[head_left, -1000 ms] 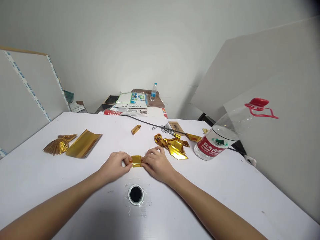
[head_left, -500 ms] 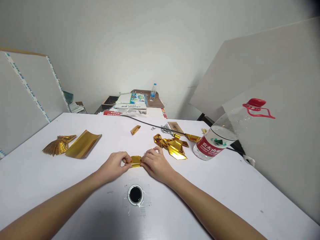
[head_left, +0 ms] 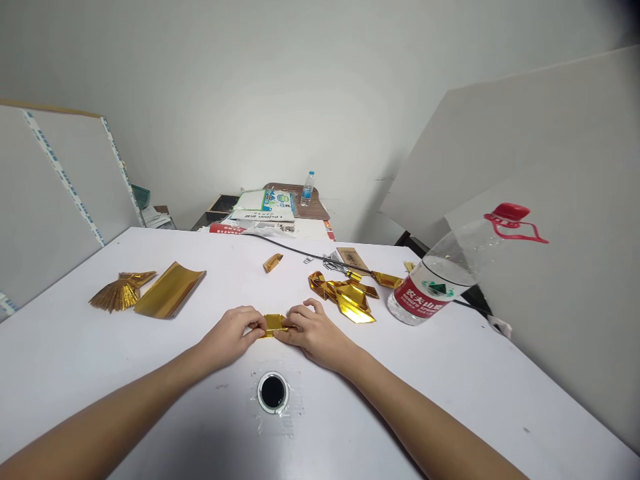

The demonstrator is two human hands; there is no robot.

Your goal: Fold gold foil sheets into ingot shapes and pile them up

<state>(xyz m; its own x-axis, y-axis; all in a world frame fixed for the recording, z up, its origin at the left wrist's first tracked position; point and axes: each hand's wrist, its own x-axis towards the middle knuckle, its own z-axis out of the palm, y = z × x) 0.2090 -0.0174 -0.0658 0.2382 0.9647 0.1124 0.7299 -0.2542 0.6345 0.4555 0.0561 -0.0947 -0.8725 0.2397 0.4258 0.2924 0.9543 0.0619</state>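
Note:
A small folded piece of gold foil paper lies on the white table in front of me. My left hand pinches its left end with curled fingers. My right hand presses and pinches its right end, fingers bent over the fold. Both hands rest on the tabletop. Most of the paper is hidden under my fingertips.
Several folded gold pieces lie right of my hands, a single one farther back. A gold fan stack and curved gold sheet sit at left. A large water bottle stands right. A round cable hole is near me.
My fingers have shifted slightly on the gold paper, the two hands closing in a little over it. The view has tilted slightly; nothing else has moved.

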